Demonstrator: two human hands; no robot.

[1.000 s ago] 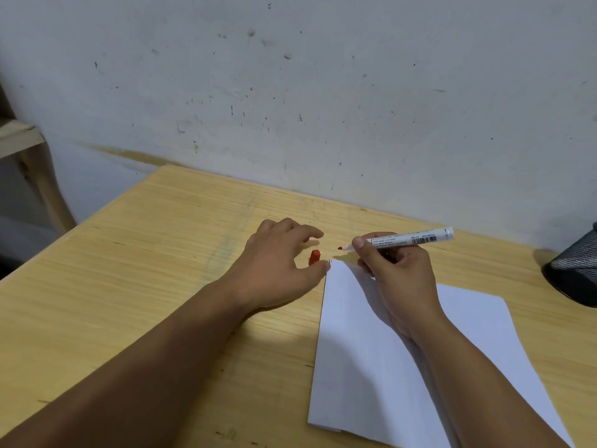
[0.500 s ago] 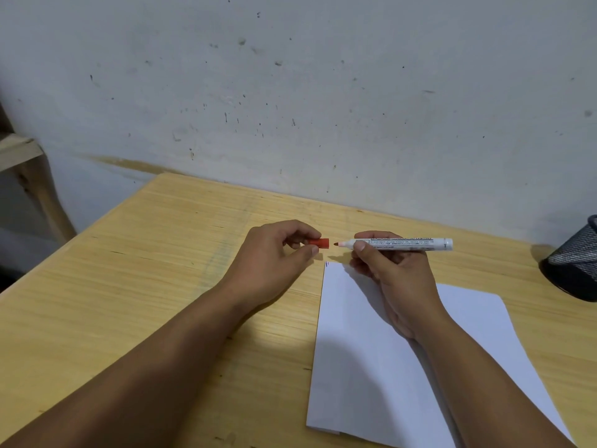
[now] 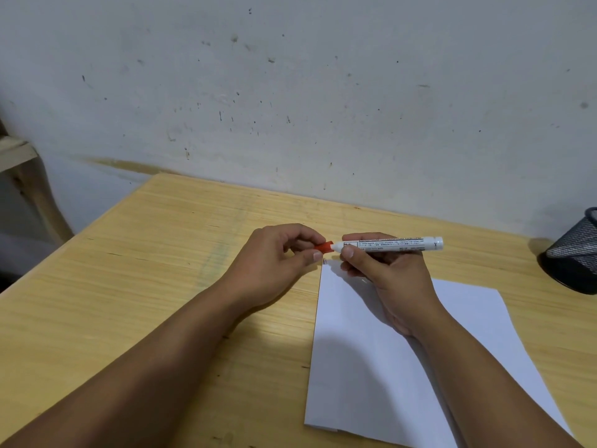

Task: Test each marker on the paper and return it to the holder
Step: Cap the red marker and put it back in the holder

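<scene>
A white marker with printed text lies level in the air, gripped by my right hand near its front end. My left hand pinches the red cap between thumb and forefinger, and the cap sits on the marker's tip. Both hands hover over the top left corner of the white paper, where a short dark mark shows. The black mesh holder stands at the far right edge of the table, partly cut off by the frame.
The wooden table runs back to a stained grey wall. A wooden frame stands beyond the table's left side. My forearms cross the near part of the table and paper.
My left hand picked the red cap up from the table, turned it level and pushed it onto the marker's tip. My right hand levelled the marker.
</scene>
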